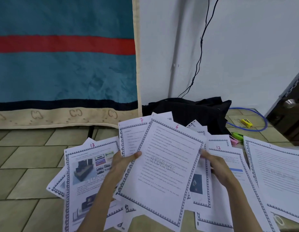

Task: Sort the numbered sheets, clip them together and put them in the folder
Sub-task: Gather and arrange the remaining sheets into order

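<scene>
White printed sheets with patterned borders and pink handwritten numbers lie spread on the tiled floor. My left hand pinches the left edge of sheet 6, raised above the pile, with sheet 7 fanned behind it. At the right edge of sheet 6, my right hand grips the paper. Sheet 13 lies to the left, sheet 12 to the right, sheet 1 at far right. No folder is visible.
A black bag sits behind the sheets by the white wall. Green and pink clips and a yellow clip lie on the floor near a blue cable. A teal blanket hangs at left. A dark door stands at right.
</scene>
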A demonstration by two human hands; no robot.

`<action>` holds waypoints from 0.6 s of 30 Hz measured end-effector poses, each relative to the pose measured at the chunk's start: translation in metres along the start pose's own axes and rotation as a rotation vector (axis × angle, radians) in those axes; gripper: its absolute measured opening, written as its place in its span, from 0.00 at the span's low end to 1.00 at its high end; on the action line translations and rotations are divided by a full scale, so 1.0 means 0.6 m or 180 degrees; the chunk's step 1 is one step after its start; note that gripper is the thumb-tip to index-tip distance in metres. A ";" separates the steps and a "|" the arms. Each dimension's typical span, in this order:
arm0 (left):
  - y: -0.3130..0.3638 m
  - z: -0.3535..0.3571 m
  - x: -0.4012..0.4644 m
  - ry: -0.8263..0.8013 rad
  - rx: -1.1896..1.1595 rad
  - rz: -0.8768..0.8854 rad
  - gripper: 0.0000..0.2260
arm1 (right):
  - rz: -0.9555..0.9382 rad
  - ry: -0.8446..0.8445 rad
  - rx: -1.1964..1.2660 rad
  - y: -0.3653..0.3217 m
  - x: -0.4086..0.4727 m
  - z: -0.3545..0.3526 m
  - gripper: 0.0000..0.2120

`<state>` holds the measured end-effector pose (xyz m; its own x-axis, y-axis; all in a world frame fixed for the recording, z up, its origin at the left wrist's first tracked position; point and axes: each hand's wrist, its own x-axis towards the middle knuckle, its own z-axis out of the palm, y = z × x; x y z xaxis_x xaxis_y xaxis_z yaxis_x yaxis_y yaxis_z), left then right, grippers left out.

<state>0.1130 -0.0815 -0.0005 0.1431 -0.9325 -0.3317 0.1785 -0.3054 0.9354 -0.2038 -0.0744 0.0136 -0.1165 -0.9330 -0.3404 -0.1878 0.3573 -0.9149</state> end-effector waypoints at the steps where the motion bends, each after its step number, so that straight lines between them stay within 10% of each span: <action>1: 0.000 0.001 -0.001 0.0085 0.0025 -0.0017 0.19 | -0.0050 -0.0050 -0.0102 -0.001 0.001 0.002 0.15; 9: -0.036 -0.047 -0.008 0.0886 0.3685 0.0119 0.31 | -0.0374 0.0180 -0.0438 0.016 0.006 0.013 0.10; 18: -0.059 0.021 0.015 0.0506 0.2297 0.0583 0.25 | -0.0495 0.0486 -0.0287 0.020 -0.002 0.005 0.18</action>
<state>0.0960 -0.0816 -0.0350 0.2573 -0.9581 -0.1261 -0.5346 -0.2499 0.8073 -0.2031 -0.0688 0.0023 -0.2241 -0.9623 -0.1539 -0.3007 0.2185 -0.9284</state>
